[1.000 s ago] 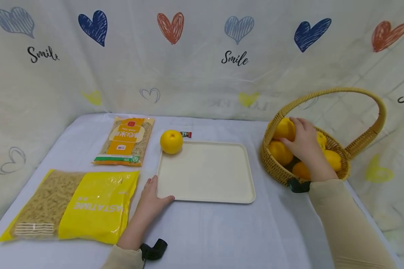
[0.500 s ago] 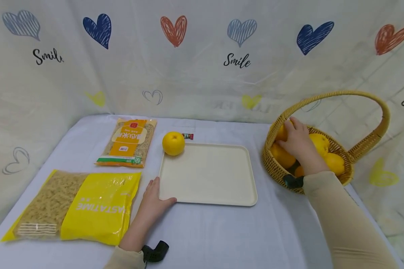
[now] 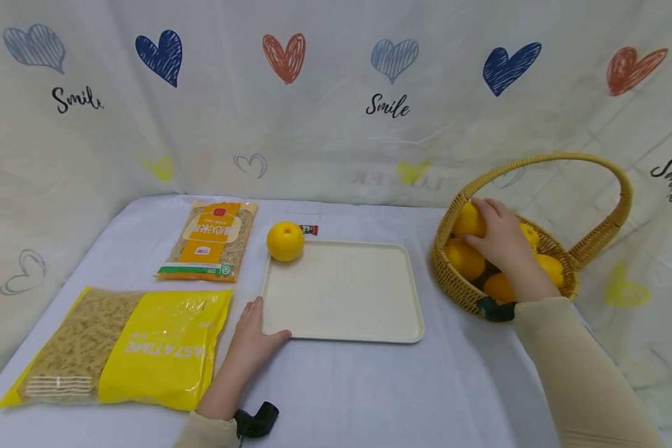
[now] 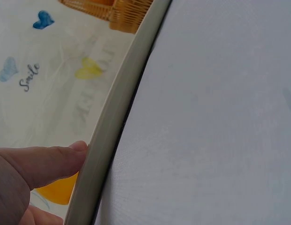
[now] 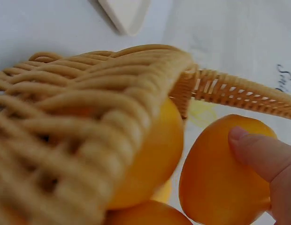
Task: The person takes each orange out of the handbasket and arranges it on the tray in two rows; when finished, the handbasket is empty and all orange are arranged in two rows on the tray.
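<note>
My right hand (image 3: 501, 233) grips an orange (image 3: 470, 219) inside the left side of a wicker basket (image 3: 453, 292). In the right wrist view, the thumb (image 5: 253, 150) presses on this orange (image 5: 220, 173), beside other oranges behind the woven rim. My left hand (image 3: 254, 336) rests at the near left corner of a cream tray (image 3: 341, 292), thumb along the front edge and fingers along the left side. The left wrist view shows that thumb (image 4: 56, 161) straight against the tray's rim (image 4: 115, 108). Another orange (image 3: 285, 241) sits at the tray's far left corner.
On the left lie a yellow pasta bag (image 3: 162, 348) and, behind it, a grain packet (image 3: 210, 239). A small dark wrapper (image 3: 309, 229) lies behind the tray. The basket's tall handle (image 3: 560, 158) arches over the fruit. A printed cloth (image 3: 325, 124) hangs behind the table.
The orange in my right hand dipped lower at the basket's left side half a second ago and shows higher again now. My left hand and the tray keep their places.
</note>
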